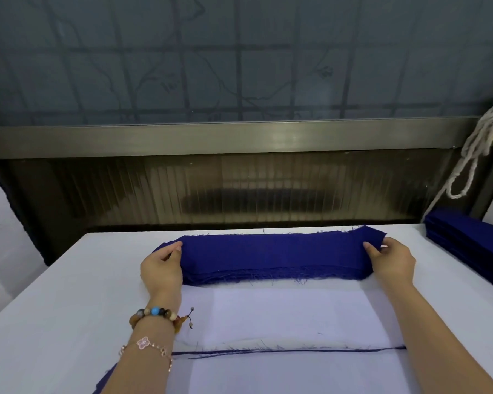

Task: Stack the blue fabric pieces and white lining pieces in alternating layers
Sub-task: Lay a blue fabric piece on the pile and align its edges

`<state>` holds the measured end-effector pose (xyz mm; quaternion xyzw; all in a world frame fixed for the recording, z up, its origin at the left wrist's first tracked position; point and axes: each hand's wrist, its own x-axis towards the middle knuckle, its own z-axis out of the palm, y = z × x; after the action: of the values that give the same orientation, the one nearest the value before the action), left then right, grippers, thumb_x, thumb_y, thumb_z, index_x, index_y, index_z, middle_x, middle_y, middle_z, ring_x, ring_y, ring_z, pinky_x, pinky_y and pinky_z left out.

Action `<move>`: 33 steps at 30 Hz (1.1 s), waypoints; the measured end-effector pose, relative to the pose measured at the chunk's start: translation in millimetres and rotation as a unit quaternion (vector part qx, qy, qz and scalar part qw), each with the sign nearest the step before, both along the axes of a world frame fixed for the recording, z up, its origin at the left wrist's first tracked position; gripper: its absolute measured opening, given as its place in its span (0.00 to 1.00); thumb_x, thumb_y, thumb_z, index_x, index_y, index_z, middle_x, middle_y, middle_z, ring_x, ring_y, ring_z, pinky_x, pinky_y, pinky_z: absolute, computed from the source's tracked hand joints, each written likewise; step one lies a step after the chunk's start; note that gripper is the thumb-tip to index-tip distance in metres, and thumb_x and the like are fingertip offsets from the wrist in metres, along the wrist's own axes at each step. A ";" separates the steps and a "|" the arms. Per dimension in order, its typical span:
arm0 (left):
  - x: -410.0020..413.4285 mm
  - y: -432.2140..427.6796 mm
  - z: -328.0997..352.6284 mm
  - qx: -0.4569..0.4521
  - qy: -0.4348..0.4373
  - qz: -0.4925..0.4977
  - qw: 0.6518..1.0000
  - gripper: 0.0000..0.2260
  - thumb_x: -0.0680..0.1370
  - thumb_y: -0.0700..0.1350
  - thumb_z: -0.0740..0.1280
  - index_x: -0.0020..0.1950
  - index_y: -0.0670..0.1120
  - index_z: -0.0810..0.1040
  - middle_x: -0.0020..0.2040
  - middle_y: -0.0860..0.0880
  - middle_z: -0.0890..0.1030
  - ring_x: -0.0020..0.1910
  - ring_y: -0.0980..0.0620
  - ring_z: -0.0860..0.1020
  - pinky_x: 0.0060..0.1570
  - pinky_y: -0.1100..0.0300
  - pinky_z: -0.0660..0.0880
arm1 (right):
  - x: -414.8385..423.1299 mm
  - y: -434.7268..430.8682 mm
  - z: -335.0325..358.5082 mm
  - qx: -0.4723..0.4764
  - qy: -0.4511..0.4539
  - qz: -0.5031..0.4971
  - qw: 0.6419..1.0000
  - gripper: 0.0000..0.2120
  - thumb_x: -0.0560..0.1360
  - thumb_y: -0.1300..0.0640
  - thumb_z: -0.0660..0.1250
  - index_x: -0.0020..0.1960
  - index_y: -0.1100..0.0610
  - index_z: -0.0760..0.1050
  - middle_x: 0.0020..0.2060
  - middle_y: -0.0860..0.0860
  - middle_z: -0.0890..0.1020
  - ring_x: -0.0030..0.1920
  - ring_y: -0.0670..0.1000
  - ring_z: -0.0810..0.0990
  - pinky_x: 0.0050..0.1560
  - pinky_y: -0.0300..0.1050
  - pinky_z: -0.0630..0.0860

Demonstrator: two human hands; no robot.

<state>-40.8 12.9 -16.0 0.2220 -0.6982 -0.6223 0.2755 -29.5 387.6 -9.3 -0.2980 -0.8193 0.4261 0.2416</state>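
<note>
Left hand (161,265) pinches the nine o'clock end of the blue fabric pile (273,257), thumb on top. Right hand (390,260) pinches the three o'clock end, where the top piece's corner lifts. The pile lies across the table (54,308), at twelve o'clock of the white lining piece (291,314), frayed edge against it. Spare blue stack (473,245) at two o'clock, rope (478,149) hanging above.

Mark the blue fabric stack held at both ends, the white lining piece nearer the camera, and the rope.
blue fabric stack (271,254): head view, middle of its top layer.
white lining piece (291,317): head view, centre of the sheet.
rope (485,129): head view, bunched strands at the right.
</note>
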 end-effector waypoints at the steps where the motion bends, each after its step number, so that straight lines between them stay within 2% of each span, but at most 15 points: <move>1: 0.5 -0.3 0.3 0.003 -0.001 0.001 1.000 0.09 0.80 0.39 0.65 0.57 0.43 0.83 0.55 0.47 0.82 0.51 0.52 0.75 0.61 0.51 0.75 | -0.3 -0.6 -0.1 0.001 -0.007 0.004 1.000 0.17 0.76 0.53 0.69 0.59 0.64 0.76 0.52 0.60 0.82 0.49 0.58 0.77 0.48 0.47 0.69; 4: 1.7 0.4 1.6 0.005 -0.008 0.002 1.000 0.10 0.80 0.38 0.65 0.57 0.43 0.84 0.57 0.46 0.81 0.54 0.50 0.75 0.62 0.49 0.75 | -1.8 -1.0 -1.6 0.015 -0.013 0.009 1.000 0.12 0.76 0.53 0.69 0.48 0.63 0.76 0.44 0.59 0.81 0.41 0.55 0.74 0.43 0.47 0.68; 7: 2.4 0.8 2.0 0.011 -0.005 -0.001 1.000 0.10 0.80 0.37 0.65 0.57 0.44 0.84 0.59 0.46 0.80 0.54 0.50 0.74 0.62 0.50 0.75 | -1.5 -1.0 -1.2 0.014 -0.001 -0.002 1.000 0.12 0.77 0.53 0.67 0.44 0.62 0.74 0.40 0.59 0.80 0.39 0.56 0.74 0.42 0.48 0.67; 10: 2.2 0.2 2.6 0.030 0.005 0.001 1.000 0.10 0.80 0.36 0.64 0.57 0.44 0.84 0.59 0.46 0.81 0.53 0.50 0.75 0.60 0.52 0.76 | -1.0 -0.8 -0.4 -0.002 0.009 -0.003 1.000 0.10 0.78 0.54 0.66 0.45 0.62 0.74 0.42 0.60 0.80 0.40 0.55 0.75 0.44 0.48 0.68; 14: 2.3 -1.1 3.9 0.053 0.020 0.012 0.998 0.10 0.80 0.37 0.65 0.57 0.44 0.84 0.57 0.46 0.82 0.54 0.49 0.77 0.58 0.52 0.78 | 0.9 -3.1 3.1 -0.057 0.034 -0.006 0.998 0.12 0.79 0.55 0.65 0.57 0.62 0.75 0.49 0.59 0.81 0.48 0.58 0.78 0.49 0.50 0.72; 16: 2.4 -2.9 4.2 0.081 0.028 0.013 0.996 0.09 0.79 0.37 0.66 0.56 0.43 0.84 0.55 0.46 0.83 0.54 0.48 0.79 0.56 0.51 0.79 | 2.8 -3.8 6.2 -0.101 0.055 -0.010 0.993 0.13 0.79 0.54 0.65 0.59 0.61 0.76 0.49 0.58 0.80 0.47 0.58 0.78 0.49 0.51 0.73; 20: 2.7 -7.6 3.2 0.136 0.039 0.015 0.990 0.10 0.77 0.35 0.68 0.56 0.44 0.83 0.53 0.45 0.83 0.51 0.49 0.80 0.45 0.60 0.79 | 7.9 -5.3 11.4 -0.243 0.102 -0.002 0.965 0.07 0.78 0.53 0.66 0.54 0.53 0.73 0.47 0.52 0.79 0.38 0.51 0.77 0.43 0.46 0.75; 23: 2.3 -9.2 4.6 0.160 0.036 0.014 0.986 0.15 0.76 0.36 0.70 0.63 0.45 0.80 0.54 0.44 0.82 0.55 0.47 0.80 0.45 0.58 0.79 | 10.1 -5.7 12.8 -0.338 0.114 0.011 0.934 0.06 0.78 0.54 0.66 0.54 0.54 0.75 0.42 0.51 0.79 0.43 0.53 0.78 0.52 0.49 0.77; 25: 1.3 -9.9 7.1 0.177 0.028 0.015 0.984 0.17 0.76 0.36 0.71 0.64 0.45 0.78 0.56 0.43 0.82 0.56 0.46 0.80 0.48 0.56 0.80 | 10.8 -4.4 13.2 -0.347 0.111 0.015 0.931 0.02 0.78 0.56 0.66 0.49 0.54 0.76 0.39 0.52 0.79 0.41 0.52 0.77 0.51 0.48 0.76; 27: 1.7 -12.7 10.2 0.180 0.019 0.022 0.983 0.15 0.76 0.37 0.71 0.63 0.44 0.79 0.57 0.44 0.81 0.56 0.46 0.80 0.50 0.53 0.81 | 11.0 -3.8 14.0 -0.340 0.104 0.022 0.934 0.03 0.78 0.57 0.66 0.47 0.55 0.76 0.37 0.53 0.78 0.36 0.50 0.76 0.47 0.46 0.76; 33: 2.0 -31.1 11.3 0.172 0.003 0.010 0.985 0.08 0.76 0.35 0.70 0.54 0.41 0.81 0.50 0.42 0.83 0.52 0.42 0.81 0.52 0.50 0.79 | 6.0 -7.5 12.6 -0.337 0.099 0.044 0.935 0.04 0.78 0.57 0.66 0.44 0.56 0.76 0.36 0.53 0.80 0.35 0.49 0.76 0.41 0.43 0.76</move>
<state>-38.8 -18.2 -4.7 0.2715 -0.5776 -0.7311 0.2410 -23.5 380.2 3.3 -0.2818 -0.6119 0.7146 0.1884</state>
